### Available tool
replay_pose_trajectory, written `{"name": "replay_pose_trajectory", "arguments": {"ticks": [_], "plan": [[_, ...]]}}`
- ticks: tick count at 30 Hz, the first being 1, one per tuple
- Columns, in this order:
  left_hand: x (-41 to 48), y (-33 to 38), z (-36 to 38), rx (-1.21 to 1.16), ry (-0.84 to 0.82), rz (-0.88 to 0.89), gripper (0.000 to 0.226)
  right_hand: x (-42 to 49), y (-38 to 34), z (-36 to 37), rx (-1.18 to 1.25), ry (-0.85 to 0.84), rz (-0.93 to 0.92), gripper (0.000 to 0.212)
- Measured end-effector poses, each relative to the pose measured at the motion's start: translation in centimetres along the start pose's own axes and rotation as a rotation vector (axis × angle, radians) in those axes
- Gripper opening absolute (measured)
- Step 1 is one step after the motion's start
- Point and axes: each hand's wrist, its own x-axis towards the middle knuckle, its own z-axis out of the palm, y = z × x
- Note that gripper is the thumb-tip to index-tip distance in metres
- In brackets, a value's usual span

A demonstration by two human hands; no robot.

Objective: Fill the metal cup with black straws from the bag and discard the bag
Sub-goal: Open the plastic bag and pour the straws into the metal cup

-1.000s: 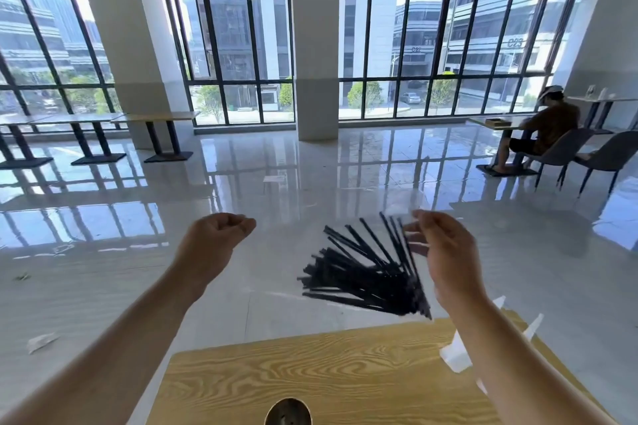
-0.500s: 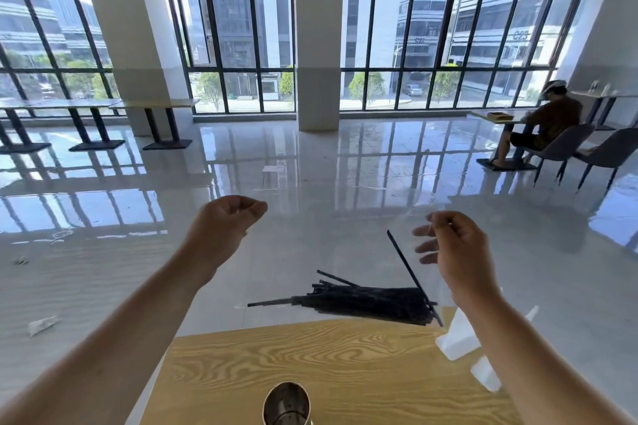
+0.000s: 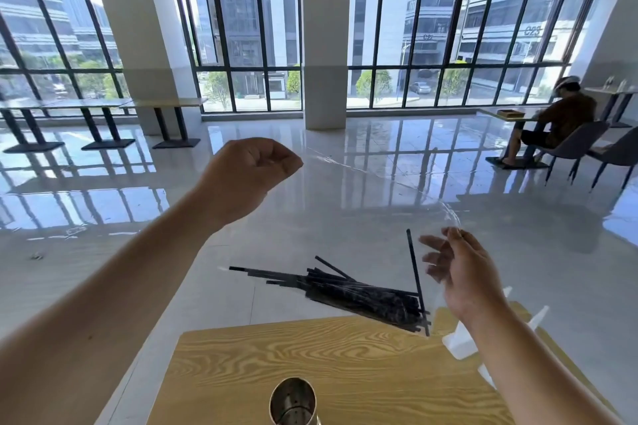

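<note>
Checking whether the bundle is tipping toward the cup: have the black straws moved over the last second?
Yes. The black straws have swung from a raised fan to lying nearly flat, sinking toward the far edge of the wooden table.

Both hands, left [image 3: 248,176] and right [image 3: 459,272], pinching a clear bag [image 3: 379,217], black straws [image 3: 362,297] inside, metal cup [image 3: 293,402] on wooden table [image 3: 345,366]

The metal cup [image 3: 292,402] is cut off by the bottom edge.

cup [image 3: 292,402] mouth: open above | table [image 3: 345,373] around: bare | straws [image 3: 362,297]: perhaps overhanging far edge
</note>
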Motion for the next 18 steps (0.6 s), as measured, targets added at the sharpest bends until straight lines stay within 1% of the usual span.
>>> {"name": "replay_pose_trajectory", "arguments": {"ticks": [3, 5, 8, 13, 14, 17, 18], "plan": [[-0.1, 0.2, 0.0, -0.017, -0.024, 0.019, 0.033, -0.2, 0.2, 0.2, 0.048, 0.002, 0.024, 0.025], [-0.2, -0.2, 0.0, -0.066, -0.053, 0.020, 0.041, -0.2, -0.1, 0.4, 0.056, -0.009, 0.028, 0.025], [-0.8, -1.8, -0.1, -0.052, -0.075, -0.012, 0.038, 0.0, -0.5, 0.3, 0.027, -0.017, 0.007, 0.025], [-3.5, -6.6, 3.0, 0.000, -0.074, -0.231, 0.009, -0.2, 0.4, -0.9, -0.099, 0.008, 0.008, 0.023], [-4.2, -7.7, 3.8, 0.030, -0.050, -0.243, 0.008, -0.4, 1.0, -1.2, -0.128, 0.017, 0.011, 0.022], [-5.8, -9.7, 5.6, 0.207, 0.061, -0.209, 0.018, -1.0, 2.6, -2.1, -0.182, 0.047, 0.032, 0.021], [-6.2, -9.9, 6.0, 0.219, 0.083, -0.209, 0.020, -1.3, 3.0, -2.3, -0.186, 0.056, 0.040, 0.021]]}}
